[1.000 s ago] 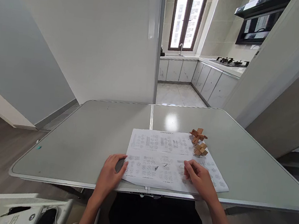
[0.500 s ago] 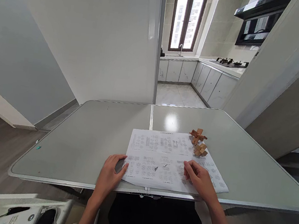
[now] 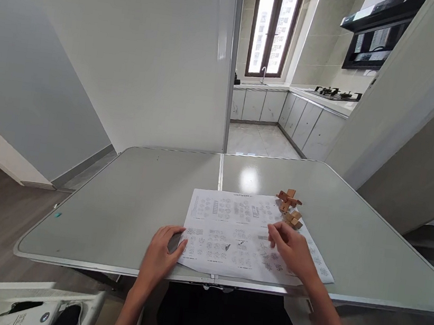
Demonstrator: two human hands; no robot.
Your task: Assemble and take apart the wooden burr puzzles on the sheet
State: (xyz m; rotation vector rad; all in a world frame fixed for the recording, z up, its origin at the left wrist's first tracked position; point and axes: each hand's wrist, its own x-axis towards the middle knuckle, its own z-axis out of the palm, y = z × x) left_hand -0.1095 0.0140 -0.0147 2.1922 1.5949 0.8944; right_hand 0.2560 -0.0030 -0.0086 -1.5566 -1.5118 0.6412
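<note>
Head view: the right hand [image 3: 294, 251] is hovering over the printed sheet [image 3: 216, 225], fingers bunching narrow; whether they're gripping anything, I can't tell. The lighter wooden cluster [image 3: 293, 219] is sitting just beyond its knuckles, at the sheet's right side, showing no clear long axis. Behind that, the darker wooden cluster [image 3: 288, 199] is lying, the lighter 1 standing in between. Farther off, the left hand [image 3: 161, 251] is resting by the sheet's left edge, thumb and forefinger spreading wide.
</note>
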